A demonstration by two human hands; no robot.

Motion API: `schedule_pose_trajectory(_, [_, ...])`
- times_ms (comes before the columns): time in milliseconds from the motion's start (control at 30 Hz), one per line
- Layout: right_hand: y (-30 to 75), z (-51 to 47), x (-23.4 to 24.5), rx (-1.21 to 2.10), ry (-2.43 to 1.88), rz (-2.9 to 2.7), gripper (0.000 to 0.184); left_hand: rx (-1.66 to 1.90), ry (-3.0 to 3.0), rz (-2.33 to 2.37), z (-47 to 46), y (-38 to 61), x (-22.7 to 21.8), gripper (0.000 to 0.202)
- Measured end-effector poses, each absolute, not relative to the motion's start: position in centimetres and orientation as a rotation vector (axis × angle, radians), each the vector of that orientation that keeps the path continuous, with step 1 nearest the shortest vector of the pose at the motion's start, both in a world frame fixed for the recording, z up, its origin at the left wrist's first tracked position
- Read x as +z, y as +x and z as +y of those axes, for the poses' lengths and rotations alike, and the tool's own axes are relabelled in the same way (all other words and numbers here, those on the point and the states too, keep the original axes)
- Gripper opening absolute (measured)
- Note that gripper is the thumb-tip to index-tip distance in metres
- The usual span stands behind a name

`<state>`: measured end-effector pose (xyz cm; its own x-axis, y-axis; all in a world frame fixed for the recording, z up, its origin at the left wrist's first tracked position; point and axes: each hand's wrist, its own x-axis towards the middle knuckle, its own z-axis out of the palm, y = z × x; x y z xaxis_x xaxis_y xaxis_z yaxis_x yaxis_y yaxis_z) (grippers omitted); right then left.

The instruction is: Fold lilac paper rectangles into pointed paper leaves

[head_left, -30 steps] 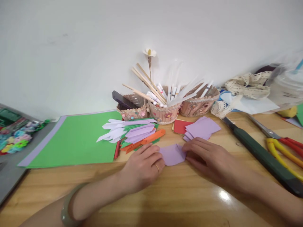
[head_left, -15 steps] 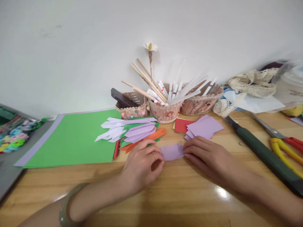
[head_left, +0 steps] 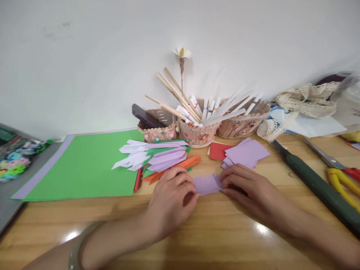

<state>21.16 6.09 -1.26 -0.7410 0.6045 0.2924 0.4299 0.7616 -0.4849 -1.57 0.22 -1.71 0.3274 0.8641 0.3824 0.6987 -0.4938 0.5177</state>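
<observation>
A small purple piece of paper [head_left: 207, 183] lies between my two hands, with a crease near its right end. My left hand [head_left: 174, 195], wearing a ring, pinches its left end between thumb and fingers. At the right end, the fingers of my right hand [head_left: 250, 189] are closed on the paper's corner. Just behind it are folded paper pieces [head_left: 157, 155] in white, purple, green and orange. A loose stack of purple paper rectangles [head_left: 247, 153] rests beyond my right hand, partly over red paper [head_left: 218, 150].
Green sheets [head_left: 92, 165] cover the table's left side. Decorated baskets [head_left: 198, 135] with sticks, markers and clear glue sticks stand along the wall. To the right lie a dark green tool [head_left: 315, 183], scissors [head_left: 326, 153], yellow-handled pliers [head_left: 340, 183] and lace ribbon [head_left: 306, 98].
The view has shifted slightly, so most things sit a little further right. Both hands keep their grip on the purple paper, with hardly any other movement.
</observation>
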Motion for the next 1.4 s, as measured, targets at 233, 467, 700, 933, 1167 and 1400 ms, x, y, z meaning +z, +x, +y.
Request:
schedule_pose_trajectory(233, [20.8, 5.9, -0.7, 0.575, -0.844, -2.541, 0.016, 0.907, 2.316, 1.452, 0.2, -1.2, -1.5, 0.010])
schedule_pose_trajectory(467, [20.1, 5.6, -1.0, 0.432, -0.899, -2.525, 0.017, 0.860, 2.317, 1.504, 0.3, -1.0, -1.2, 0.012])
schedule_pose_trajectory(700, [19.6, 5.6, -1.1, 0.338, -0.961, -2.527, 0.017, 0.800, 2.352, 1.597, 0.5, -0.6, -1.4, 0.012])
schedule_pose_trajectory(933, [19.5, 5.4, -1.6, 0.268, -1.011, -2.524, 0.014, 0.789, 2.361, 1.645, 0.6, -0.5, -1.5, 0.013])
schedule_pose_trajectory(1167, [19.5, 5.2, -1.3, 0.199, -1.028, -2.585, 0.013, 0.719, 2.317, 1.658, 0.6, -0.5, -1.6, 0.013])
schedule_pose_trajectory(1400, [20.2, 5.3, -0.6, 0.018, -0.695, -2.730, 0.020, 0.684, 2.399, 1.607, 0.3, -0.7, -1.2, 0.009])
